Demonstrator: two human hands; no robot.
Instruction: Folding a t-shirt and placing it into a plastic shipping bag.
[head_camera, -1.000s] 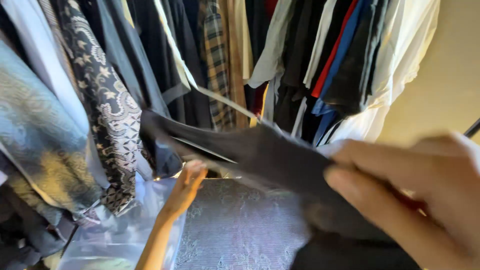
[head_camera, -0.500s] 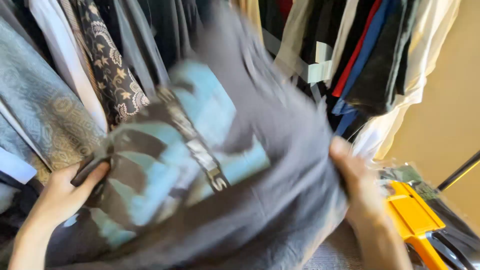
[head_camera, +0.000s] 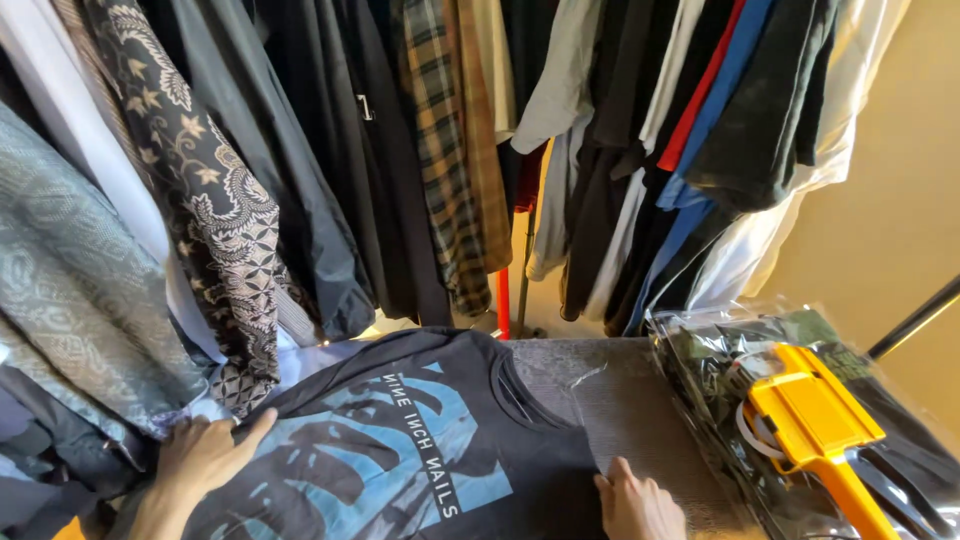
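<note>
Your left hand (head_camera: 205, 455) rests flat, fingers apart, on the shoulder of the dark T-shirt (head_camera: 400, 450); your right hand (head_camera: 638, 508) presses its other edge, fingers together, gripping nothing. The shirt lies print-up on the grey patterned surface (head_camera: 630, 410), apparently pinned smooth. Hanging clothes (head_camera: 330, 170) crowd the far edge; a plastic-wrapped package (head_camera: 800, 420) bounds the right.

A home closet: shirts (head_camera: 440, 150) hang crowded on a rail.

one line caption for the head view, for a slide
Both hands, left and right, press a dark printed t-shirt flat below hanging clothes.
</note>
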